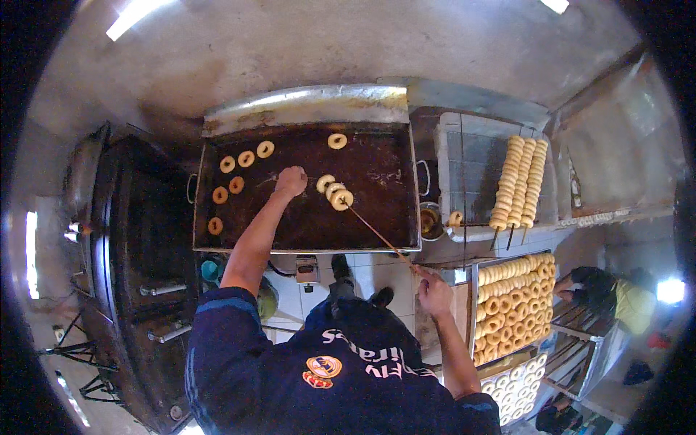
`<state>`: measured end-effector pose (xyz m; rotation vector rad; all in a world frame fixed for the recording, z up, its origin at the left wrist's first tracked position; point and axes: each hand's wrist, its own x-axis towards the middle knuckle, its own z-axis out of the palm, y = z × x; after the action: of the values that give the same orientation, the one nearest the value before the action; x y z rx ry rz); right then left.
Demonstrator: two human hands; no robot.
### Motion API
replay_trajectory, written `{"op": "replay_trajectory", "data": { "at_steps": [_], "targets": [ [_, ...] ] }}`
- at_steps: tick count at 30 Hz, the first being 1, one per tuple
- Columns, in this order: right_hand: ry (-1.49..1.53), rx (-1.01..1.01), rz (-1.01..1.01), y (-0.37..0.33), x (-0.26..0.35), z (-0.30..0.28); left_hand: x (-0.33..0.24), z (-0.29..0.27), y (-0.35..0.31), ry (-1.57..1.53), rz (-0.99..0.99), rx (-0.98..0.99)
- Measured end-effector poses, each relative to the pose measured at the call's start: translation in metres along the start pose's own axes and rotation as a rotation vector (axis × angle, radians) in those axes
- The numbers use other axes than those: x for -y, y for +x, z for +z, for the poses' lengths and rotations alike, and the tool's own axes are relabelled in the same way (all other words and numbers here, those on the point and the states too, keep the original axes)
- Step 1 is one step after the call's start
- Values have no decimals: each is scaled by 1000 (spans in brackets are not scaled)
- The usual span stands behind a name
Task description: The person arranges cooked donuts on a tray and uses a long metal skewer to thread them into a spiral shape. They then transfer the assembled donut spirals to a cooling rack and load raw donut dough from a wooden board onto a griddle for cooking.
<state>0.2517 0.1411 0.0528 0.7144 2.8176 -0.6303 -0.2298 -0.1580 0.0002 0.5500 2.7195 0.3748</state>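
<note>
My right hand point(433, 291) is wrapped round the near end of a long thin stick point(377, 233) that slants up and left over a wide rectangular fryer point(304, 250). Near the stick's far end a few pale ring doughnuts point(335, 193) cluster, at least one of them threaded on it. Left of these, my left hand point(292, 181) reaches over the dark oil with its fingers closed; a faint thin line shows beside it, but what it holds is unclear. More ring doughnuts point(246, 159) float at the fryer's left side, and a single doughnut point(337, 141) lies near its back.
On the right, a metal rack tray point(475, 167) carries rows of doughnuts point(517, 181) on sticks. Below it stand a tray of browner doughnuts point(513, 308) and one of pale rings point(516, 388). Dark metal equipment point(148, 246) is at left. Another person point(598, 290) is far right.
</note>
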Motion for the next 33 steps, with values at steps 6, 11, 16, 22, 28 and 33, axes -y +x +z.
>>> {"op": "replay_trajectory", "data": {
  "at_steps": [6, 11, 16, 22, 28, 33],
  "targets": [
    [199, -38, 114, 21, 18, 37, -2, -10, 17, -177, 268, -47],
    [224, -237, 72, 63, 59, 31, -41, -9, 41, -239, 296, -90],
    [20, -180, 178, 79, 68, -6, -62, 0, 66, -175, 258, -173],
    [161, -271, -107, 138, 56, 6, 25, -23, 115, -137, 105, -395],
    [364, -125, -171, 155, 48, 30, 87, -79, 44, -161, 187, -262],
    [362, -167, -316, 184, 79, 76, 97, -95, -36, -250, -65, -305]
  ]
}}
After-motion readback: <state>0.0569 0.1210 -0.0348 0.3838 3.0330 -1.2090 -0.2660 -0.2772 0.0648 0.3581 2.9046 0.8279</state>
